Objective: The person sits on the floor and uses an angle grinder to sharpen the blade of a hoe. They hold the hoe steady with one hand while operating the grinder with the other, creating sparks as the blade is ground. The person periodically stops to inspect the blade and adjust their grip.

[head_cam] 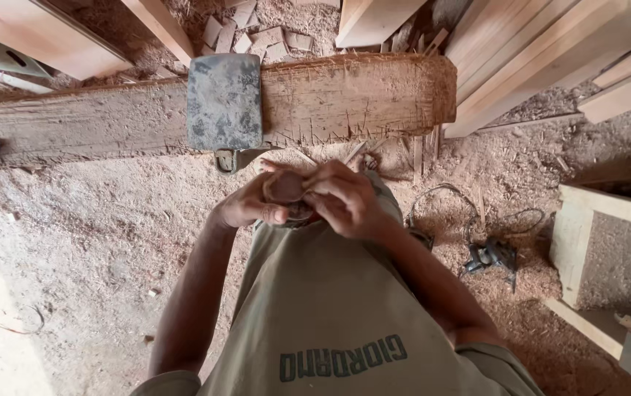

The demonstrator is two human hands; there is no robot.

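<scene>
Left hand (251,202) and right hand (345,198): raised together before the chest, fingers curled shut around a small rounded wooden piece (284,187) held between them. Beyond: flat metal blade (224,103) lying across a rough-hewn beam (345,99), on a sawdust floor (95,242).

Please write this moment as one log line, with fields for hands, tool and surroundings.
hands: left hand and right hand together grip rounded wooden handle end | tool: flat metal blade resting on rough beam | floor: sawdust
</scene>
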